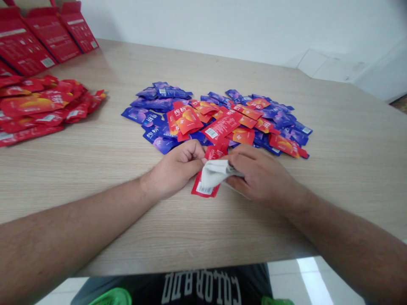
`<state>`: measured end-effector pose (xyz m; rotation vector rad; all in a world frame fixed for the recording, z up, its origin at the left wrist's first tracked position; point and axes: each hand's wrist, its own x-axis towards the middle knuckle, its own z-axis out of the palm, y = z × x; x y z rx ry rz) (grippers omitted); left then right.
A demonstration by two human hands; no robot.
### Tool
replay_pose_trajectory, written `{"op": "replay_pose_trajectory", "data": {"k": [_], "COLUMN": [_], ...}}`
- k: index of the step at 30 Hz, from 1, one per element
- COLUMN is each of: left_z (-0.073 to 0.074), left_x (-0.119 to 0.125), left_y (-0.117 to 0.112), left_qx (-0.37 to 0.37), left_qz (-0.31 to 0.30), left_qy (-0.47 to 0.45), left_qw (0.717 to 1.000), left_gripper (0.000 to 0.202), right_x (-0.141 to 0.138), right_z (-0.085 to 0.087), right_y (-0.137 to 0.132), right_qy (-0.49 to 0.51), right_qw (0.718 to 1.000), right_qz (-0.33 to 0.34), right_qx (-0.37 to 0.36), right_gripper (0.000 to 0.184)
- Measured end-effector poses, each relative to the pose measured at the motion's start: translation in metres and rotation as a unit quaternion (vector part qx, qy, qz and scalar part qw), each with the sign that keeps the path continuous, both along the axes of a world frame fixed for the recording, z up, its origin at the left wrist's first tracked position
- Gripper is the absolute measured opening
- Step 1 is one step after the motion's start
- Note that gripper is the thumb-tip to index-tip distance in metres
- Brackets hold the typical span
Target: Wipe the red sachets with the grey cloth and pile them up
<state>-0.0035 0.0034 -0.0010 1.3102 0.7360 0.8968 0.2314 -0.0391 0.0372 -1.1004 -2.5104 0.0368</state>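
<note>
Red along the left edge, starting at ten o'clock: passing flat, matte red cartons (47, 38) leaning in a row, then at nine o'clock a loose heap of red sachets (38, 106), glossy and crinkled. Crossing onto the pale wood-grain table (333, 169), smooth and dull. Arriving at the left hand (174, 169), curled closed, pinching the upper edge of a red sachet (205, 189) lying just toward six o'clock of centre: flat, rectangular, with a white barcode label. Noting a white wad (216, 173) over it, soft-looking, cloth or paper, hard telling which. Glancing to twelve o'clock at a mixed pile (219, 120) of blue and red sachets, overlapping and slick. Finishing at the right hand (260, 178), closed around the wad, pressing it against the sachet. Judging this as one sachet mid-handling, likely being wiped; calling next for a steady pinch on slippery foil.
</note>
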Motion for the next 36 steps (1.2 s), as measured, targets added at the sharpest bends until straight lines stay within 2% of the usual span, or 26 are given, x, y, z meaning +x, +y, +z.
{"op": "replay_pose_trajectory", "data": {"k": [2,4,9,14,19,21,26,32,34,36], "left_z": [0.001,0.001,0.0,-0.001,-0.001,0.0,0.0,-0.001,-0.001,0.0], "left_x": [0.0,0.0,-0.001,0.0,-0.001,-0.001,-0.001,-0.001,-0.001,-0.001], "left_y": [0.0,0.0,0.001,0.002,0.001,0.001,0.001,0.0,-0.001,-0.002], "left_qx": [0.003,0.005,0.016,0.018,0.039,0.048,0.054,0.051,0.04,0.021], "left_qz": [-0.008,-0.009,0.005,0.013,0.024,0.025,0.037,0.044,0.037,0.031], "left_qy": [0.001,0.005,0.017,0.023,0.042,0.046,0.056,0.054,0.048,0.037], "left_qw": [1.0,1.0,1.0,0.999,0.998,0.997,0.996,0.996,0.997,0.999], "left_gripper": [0.023,0.023,0.018,0.019,0.019,0.019,0.017,0.019,0.02,0.02], "right_x": [0.003,0.003,-0.003,-0.004,-0.018,-0.021,-0.02,-0.023,-0.017,-0.008], "right_z": [0.0,0.0,-0.001,-0.001,0.0,0.001,0.001,-0.001,0.0,0.0], "right_y": [0.003,0.004,-0.004,-0.006,-0.02,-0.024,-0.023,-0.023,-0.018,-0.009], "right_qy": [0.022,0.028,-0.016,-0.007,-0.051,-0.061,-0.012,-0.057,-0.045,-0.008], "right_qw": [0.998,0.997,0.999,1.0,0.993,0.991,0.998,0.991,0.995,0.999], "right_qz": [-0.051,-0.061,0.049,-0.001,0.103,0.117,0.049,0.117,0.09,0.027], "right_qx": [0.028,0.031,-0.002,0.026,-0.005,-0.006,0.028,-0.002,0.006,0.025], "right_gripper": [0.016,0.018,0.009,0.015,0.016,0.02,0.025,0.021,0.019,0.018]}}
